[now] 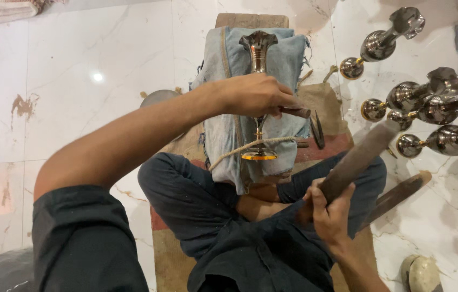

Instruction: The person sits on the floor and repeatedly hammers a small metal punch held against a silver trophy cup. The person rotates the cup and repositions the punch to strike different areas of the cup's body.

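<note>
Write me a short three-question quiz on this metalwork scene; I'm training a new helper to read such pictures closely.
1. True or false: the brass lamp stand lies on a blue cloth-wrapped block.
2. What does the right hand hold? A) a thick dark wooden stick B) a paintbrush C) a cup
3. Fill in: a ___ runs across the stand's lower stem.

Key
1. True.
2. A; the left hand grips a small dark-handled tool against the stand.
3. Rope. More polished metal stands lie on the marble floor to the right.
</note>
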`<act>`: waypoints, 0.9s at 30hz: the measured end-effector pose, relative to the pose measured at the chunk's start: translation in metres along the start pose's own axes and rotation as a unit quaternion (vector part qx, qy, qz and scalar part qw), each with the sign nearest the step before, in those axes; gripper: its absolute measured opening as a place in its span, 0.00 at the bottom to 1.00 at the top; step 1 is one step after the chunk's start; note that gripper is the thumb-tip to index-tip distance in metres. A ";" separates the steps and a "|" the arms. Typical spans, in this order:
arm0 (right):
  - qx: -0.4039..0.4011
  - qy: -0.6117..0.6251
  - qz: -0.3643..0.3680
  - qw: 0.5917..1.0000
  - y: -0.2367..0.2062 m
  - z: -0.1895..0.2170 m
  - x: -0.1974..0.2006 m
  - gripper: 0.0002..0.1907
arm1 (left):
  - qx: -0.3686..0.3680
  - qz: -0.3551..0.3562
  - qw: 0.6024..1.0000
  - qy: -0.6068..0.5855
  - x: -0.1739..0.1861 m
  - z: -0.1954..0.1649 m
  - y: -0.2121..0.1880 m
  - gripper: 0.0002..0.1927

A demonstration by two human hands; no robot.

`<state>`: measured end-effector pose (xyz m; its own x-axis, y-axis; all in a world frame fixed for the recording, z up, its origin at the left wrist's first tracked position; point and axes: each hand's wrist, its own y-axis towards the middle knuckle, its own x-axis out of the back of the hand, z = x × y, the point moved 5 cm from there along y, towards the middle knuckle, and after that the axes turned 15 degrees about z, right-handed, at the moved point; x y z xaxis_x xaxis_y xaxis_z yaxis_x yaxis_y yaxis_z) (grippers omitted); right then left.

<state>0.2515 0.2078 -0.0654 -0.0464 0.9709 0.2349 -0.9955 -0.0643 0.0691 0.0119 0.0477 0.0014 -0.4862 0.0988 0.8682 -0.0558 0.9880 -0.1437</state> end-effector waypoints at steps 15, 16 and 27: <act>-0.099 -0.460 0.228 0.852 0.095 0.069 0.055 0.40 | 0.176 -0.550 0.768 -0.276 -0.069 -0.007 -0.062 0.22; -0.105 -0.465 0.253 0.842 0.106 0.076 0.052 0.40 | 0.177 -0.566 0.758 -0.270 -0.074 -0.008 -0.060 0.22; -0.145 -0.630 0.399 0.651 0.144 0.189 0.028 0.42 | 0.172 -0.588 0.757 -0.229 -0.092 -0.008 -0.055 0.12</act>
<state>0.1222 0.1819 0.1348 -0.6353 -0.3151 0.7050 -0.6785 -0.2082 -0.7045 0.0665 -0.0144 -0.0671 -0.1713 -0.9535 0.2480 -0.8695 0.2647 0.4171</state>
